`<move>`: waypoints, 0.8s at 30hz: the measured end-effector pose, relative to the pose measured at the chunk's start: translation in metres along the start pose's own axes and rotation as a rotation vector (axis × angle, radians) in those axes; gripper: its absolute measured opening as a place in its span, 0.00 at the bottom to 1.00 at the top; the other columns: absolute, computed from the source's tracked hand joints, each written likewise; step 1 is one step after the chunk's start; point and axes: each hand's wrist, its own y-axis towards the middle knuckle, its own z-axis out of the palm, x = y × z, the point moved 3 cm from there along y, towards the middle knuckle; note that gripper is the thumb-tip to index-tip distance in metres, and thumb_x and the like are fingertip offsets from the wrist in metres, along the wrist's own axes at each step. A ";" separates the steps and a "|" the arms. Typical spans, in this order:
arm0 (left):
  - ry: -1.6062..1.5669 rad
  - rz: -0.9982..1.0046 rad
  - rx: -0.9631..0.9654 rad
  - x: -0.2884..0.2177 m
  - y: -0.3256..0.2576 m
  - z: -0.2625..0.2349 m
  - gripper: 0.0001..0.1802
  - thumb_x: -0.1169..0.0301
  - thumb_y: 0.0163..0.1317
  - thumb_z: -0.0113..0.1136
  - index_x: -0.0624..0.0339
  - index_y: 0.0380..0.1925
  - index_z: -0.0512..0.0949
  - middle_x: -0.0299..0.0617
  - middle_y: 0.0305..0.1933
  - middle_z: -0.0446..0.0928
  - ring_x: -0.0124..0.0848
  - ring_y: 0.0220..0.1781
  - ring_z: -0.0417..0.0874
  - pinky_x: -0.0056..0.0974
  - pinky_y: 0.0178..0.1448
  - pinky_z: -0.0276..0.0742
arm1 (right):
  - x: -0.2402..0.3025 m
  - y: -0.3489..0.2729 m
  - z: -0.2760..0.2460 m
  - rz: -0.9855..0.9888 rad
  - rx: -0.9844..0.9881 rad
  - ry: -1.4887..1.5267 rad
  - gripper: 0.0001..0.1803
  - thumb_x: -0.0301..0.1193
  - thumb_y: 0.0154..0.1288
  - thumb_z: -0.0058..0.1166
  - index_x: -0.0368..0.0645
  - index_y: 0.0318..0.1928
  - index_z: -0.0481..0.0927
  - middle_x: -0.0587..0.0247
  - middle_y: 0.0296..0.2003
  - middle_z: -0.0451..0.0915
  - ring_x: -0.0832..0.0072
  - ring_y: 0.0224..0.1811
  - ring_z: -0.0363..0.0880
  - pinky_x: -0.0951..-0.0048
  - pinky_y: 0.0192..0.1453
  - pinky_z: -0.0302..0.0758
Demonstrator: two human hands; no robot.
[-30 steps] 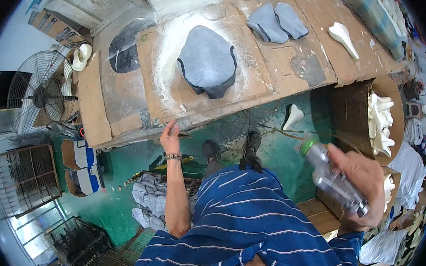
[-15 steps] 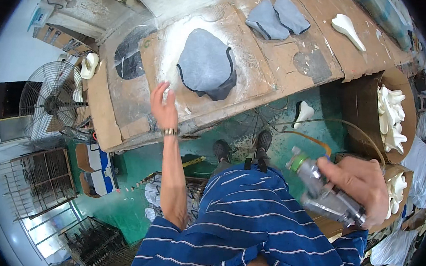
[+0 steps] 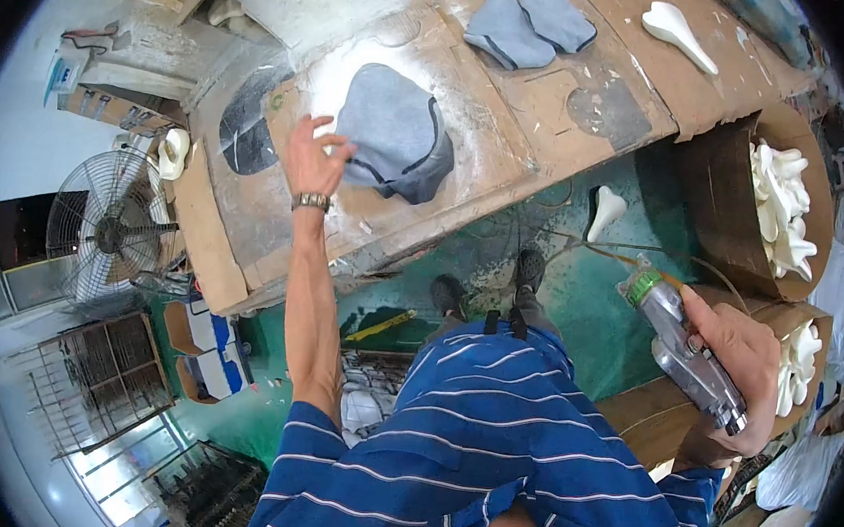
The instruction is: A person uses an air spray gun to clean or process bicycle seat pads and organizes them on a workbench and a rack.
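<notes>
Left hand (image 3: pixel 313 161), fingers spread, at edge of grey fabric piece (image 3: pixel 395 135) lying flat on white-dusted cardboard bench (image 3: pixel 511 142). Right hand (image 3: pixel 736 363) grips metal spray gun (image 3: pixel 688 352), held off bench over green floor (image 3: pixel 579 286). Two more grey pieces (image 3: pixel 530 24) and a white form (image 3: pixel 680 31) farther back; box (image 3: pixel 716 178) of white forms at right. Fan (image 3: pixel 107 229) at left.

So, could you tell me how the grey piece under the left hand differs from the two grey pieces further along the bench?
The grey piece at the left hand lies alone, in a white-dusted patch; the two grey pieces overlap each other on bare brown cardboard. The single one shows a dark edge along its lower rim; the pair look plain. All are soft, grey and flat.
</notes>
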 end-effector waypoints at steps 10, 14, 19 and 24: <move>0.049 0.079 0.257 -0.060 0.087 -0.037 0.12 0.62 0.49 0.76 0.52 0.33 0.93 0.43 0.57 0.85 0.44 0.59 0.84 0.46 0.64 0.78 | -0.019 -0.029 -0.006 0.110 -0.079 0.088 0.35 0.24 0.48 0.72 0.25 0.60 0.81 0.54 0.27 0.83 0.65 0.26 0.84 0.67 0.30 0.78; 0.024 0.206 0.082 -0.117 0.155 -0.068 0.12 0.64 0.50 0.75 0.55 0.34 0.92 0.44 0.56 0.86 0.45 0.56 0.86 0.45 0.61 0.79 | -0.039 -0.055 -0.015 0.230 -0.113 0.170 0.38 0.23 0.48 0.72 0.26 0.63 0.78 0.50 0.33 0.84 0.59 0.32 0.85 0.64 0.36 0.79; 0.038 0.290 -0.058 -0.202 0.225 -0.080 0.15 0.59 0.55 0.74 0.56 0.37 0.91 0.43 0.55 0.86 0.44 0.56 0.85 0.45 0.60 0.78 | -0.068 -0.084 -0.008 0.434 -0.167 0.228 0.41 0.20 0.46 0.67 0.30 0.67 0.76 0.48 0.39 0.84 0.51 0.38 0.84 0.61 0.45 0.79; -0.046 0.402 -0.203 -0.282 0.274 -0.036 0.18 0.54 0.56 0.74 0.54 0.39 0.91 0.45 0.55 0.85 0.44 0.56 0.85 0.45 0.60 0.78 | -0.087 -0.116 -0.002 0.591 -0.242 0.227 0.43 0.18 0.43 0.64 0.33 0.68 0.77 0.46 0.39 0.84 0.49 0.39 0.84 0.61 0.46 0.79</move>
